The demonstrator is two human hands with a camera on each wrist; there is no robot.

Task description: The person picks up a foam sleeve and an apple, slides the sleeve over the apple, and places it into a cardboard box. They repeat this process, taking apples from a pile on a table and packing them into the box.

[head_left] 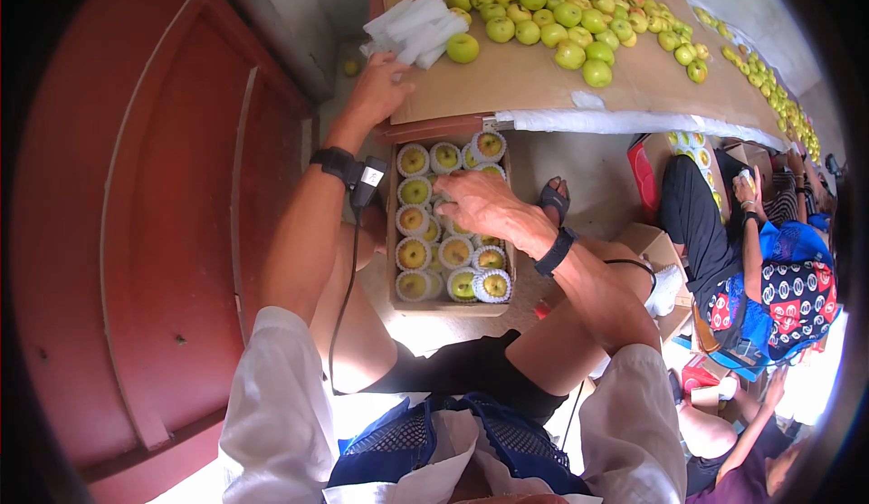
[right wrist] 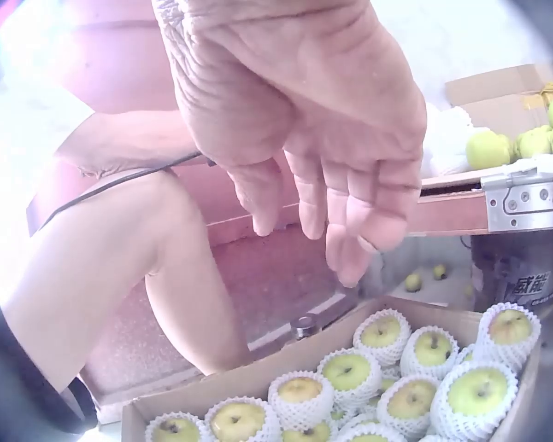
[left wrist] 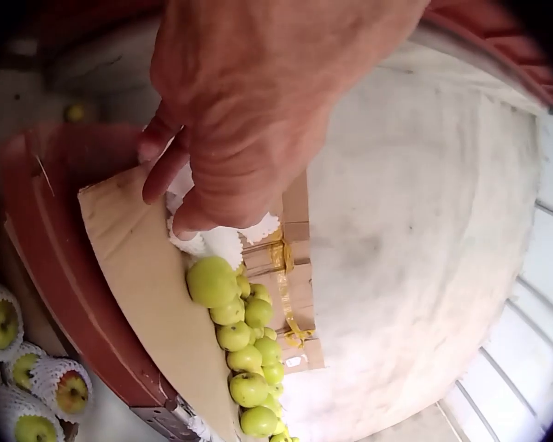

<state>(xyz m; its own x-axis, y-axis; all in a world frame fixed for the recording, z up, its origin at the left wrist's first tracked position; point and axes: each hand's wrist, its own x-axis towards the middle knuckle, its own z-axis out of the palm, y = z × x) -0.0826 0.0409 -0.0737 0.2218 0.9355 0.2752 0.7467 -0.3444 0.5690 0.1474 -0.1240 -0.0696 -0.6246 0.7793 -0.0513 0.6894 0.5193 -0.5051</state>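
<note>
My left hand [head_left: 378, 92] is at the near end of a pile of white foam net sleeves [head_left: 416, 26] on the cardboard-covered table. In the left wrist view its fingers [left wrist: 166, 175] are spread and loosely bent over the sleeves [left wrist: 217, 241], partly hiding them. My right hand [head_left: 484, 203] is above an open cardboard box [head_left: 434, 308] of apples in foam nets. The right wrist view shows that hand [right wrist: 304, 129] holding nothing, fingers relaxed and pointing down. Netted apples [right wrist: 410, 401] fill the box in rows, stems up, some hidden under the hand in the head view.
Loose green-yellow apples [head_left: 543, 6] are heaped on the table [head_left: 489, 83], one apple [head_left: 463, 48] beside the sleeves. A red panel [head_left: 172, 214] stands at left. Other people [head_left: 769, 278] sit at right by more boxes [head_left: 644, 241]. A cable [head_left: 337, 323] hangs from my left wrist.
</note>
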